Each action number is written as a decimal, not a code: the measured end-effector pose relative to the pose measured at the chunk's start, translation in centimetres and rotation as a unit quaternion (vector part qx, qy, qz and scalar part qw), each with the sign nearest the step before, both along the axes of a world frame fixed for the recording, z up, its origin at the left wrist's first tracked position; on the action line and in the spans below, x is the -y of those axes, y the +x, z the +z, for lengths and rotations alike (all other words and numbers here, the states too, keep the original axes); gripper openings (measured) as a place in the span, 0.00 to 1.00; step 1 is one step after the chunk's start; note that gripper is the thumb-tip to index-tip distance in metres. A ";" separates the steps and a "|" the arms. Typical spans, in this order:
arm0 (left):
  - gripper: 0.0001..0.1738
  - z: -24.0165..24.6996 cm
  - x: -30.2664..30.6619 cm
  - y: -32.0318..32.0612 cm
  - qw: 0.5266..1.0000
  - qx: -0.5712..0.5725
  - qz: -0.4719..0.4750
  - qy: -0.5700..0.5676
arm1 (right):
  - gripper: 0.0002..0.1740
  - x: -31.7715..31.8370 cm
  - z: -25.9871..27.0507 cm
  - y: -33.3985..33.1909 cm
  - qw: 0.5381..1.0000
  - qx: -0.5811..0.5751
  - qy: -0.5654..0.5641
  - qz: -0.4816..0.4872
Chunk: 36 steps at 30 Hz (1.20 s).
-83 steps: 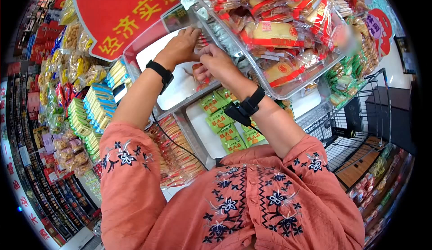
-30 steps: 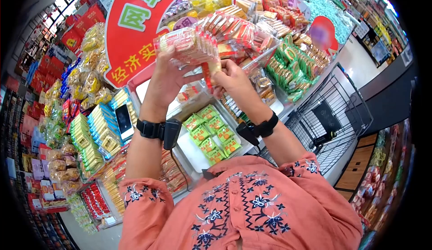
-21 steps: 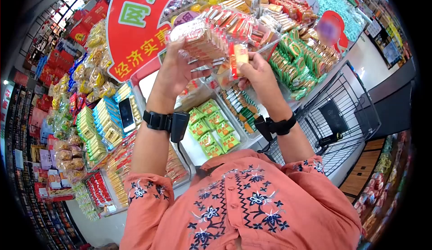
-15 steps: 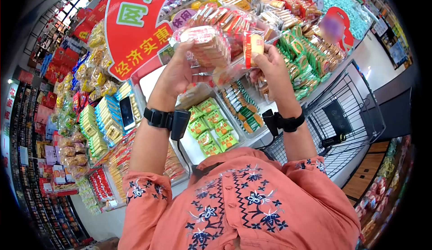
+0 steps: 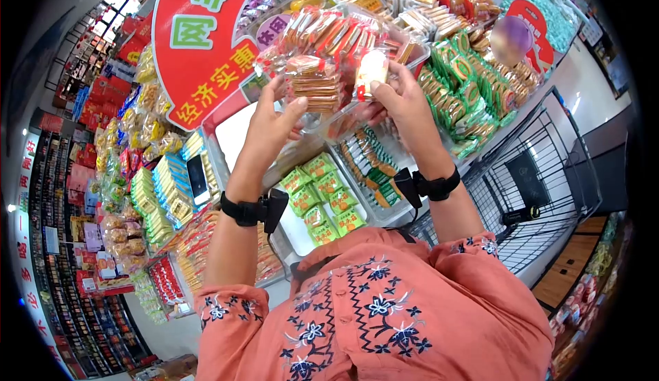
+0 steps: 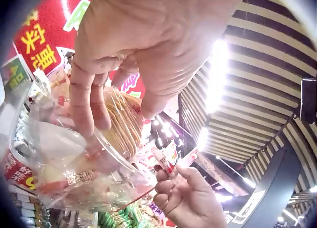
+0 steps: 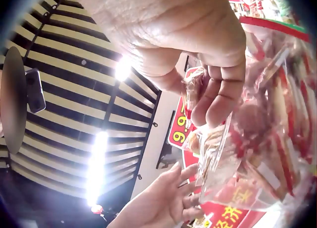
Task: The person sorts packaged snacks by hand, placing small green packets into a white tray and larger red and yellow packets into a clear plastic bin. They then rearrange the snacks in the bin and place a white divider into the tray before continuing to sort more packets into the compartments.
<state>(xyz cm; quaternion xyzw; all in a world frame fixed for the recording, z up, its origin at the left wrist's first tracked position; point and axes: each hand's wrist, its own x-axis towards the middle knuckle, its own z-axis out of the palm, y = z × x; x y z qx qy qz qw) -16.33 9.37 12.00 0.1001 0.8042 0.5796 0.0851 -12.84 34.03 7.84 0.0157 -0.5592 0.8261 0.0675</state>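
My left hand (image 5: 271,130) holds a clear-wrapped stack of thin biscuits (image 5: 314,84), its layered edges facing me. In the left wrist view its thumb and fingers curl round the biscuits. Just to the right, my right hand (image 5: 406,106) pinches a small wrapped biscuit packet (image 5: 371,73), pale with red ends, between thumb and fingers. The right wrist view shows the packet (image 7: 194,87) edge-on in that pinch. Both hands are raised in front of a clear bin (image 5: 415,55) heaped with red-wrapped biscuits. Glare whitens the packet's face.
Below the hands, a white-bottomed bin holds green packets (image 5: 319,185). Beside it lie dark green-striped biscuit packs (image 5: 371,165). A phone (image 5: 198,178) rests on blue packs to the left. A shopping cart (image 5: 528,182) stands at right; a red sign (image 5: 206,51) rises behind.
Both hands have risen from the bin with the biscuit stack and the small packet. The right hand drew the packet rightward from the stack. The stack has since turned edge-on.
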 end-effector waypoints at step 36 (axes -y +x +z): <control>0.31 -11.9 13.5 -0.6 0.977 -0.115 0.057 -0.172 | 0.16 0.9 12.8 1.4 0.780 -0.055 0.491 0.383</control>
